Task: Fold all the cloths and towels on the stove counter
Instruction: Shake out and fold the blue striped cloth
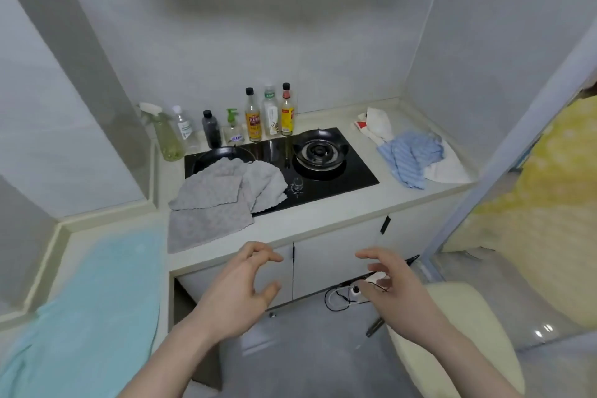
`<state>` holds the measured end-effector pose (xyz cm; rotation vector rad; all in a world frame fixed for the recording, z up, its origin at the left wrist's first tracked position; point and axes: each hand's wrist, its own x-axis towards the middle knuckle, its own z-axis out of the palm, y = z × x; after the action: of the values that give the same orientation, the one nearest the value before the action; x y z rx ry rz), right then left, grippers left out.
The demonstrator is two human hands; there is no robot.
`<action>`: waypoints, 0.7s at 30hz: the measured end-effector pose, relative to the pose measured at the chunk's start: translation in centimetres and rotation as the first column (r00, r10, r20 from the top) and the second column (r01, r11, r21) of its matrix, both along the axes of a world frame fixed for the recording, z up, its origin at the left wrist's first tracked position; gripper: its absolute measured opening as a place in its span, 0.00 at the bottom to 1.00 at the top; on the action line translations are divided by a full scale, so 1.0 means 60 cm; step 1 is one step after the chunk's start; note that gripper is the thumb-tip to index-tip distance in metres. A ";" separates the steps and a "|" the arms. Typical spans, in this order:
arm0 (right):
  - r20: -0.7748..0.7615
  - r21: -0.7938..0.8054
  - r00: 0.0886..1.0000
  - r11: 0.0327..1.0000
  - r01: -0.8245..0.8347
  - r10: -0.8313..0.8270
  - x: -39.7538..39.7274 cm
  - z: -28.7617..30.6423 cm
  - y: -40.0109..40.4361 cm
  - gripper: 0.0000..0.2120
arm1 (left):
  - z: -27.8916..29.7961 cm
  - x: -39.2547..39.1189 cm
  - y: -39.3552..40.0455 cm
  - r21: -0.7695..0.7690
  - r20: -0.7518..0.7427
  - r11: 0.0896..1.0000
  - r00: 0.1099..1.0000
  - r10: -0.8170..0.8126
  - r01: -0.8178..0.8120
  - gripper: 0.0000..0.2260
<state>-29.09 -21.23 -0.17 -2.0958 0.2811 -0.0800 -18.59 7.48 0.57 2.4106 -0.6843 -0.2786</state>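
Grey cloths [211, 200] lie rumpled and overlapping on the left of the black stove [339, 171] and spill onto the counter [323, 213]. A blue striped cloth [410, 155] lies crumpled on the right of the counter, over a white cloth [447, 170]. Behind them sits a white and red cloth [376, 123]. My left hand [239, 284] and my right hand [391, 284] hover in front of the counter's edge, below the cloths. Both have loosely curled fingers and hold nothing.
Several bottles [253, 119] and a spray bottle [164, 136] stand along the back wall. A gas burner [319, 152] sits on the stove's right. A light blue towel [97, 317] covers the lower surface at left. A cream chair [458, 333] is at lower right, cables [342, 297] on the floor.
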 end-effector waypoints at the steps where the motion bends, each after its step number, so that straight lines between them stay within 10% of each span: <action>1: -0.001 0.003 1.000 1.000 0.010 -0.010 0.014 -0.003 -0.018 0.20 | -0.002 0.020 -0.018 -0.005 -0.002 1.000 1.000 -0.009 0.009 0.16; 21: -0.250 -0.119 0.968 0.991 -0.061 0.030 0.382 -0.138 -0.406 0.19 | -0.061 0.283 -0.275 0.045 -0.092 0.984 0.980 0.175 -0.172 0.15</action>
<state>-6.15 -45.57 -8.46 -2.2380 0.3859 0.1980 -1.62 -9.03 -3.08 2.4557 -0.4259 -0.3340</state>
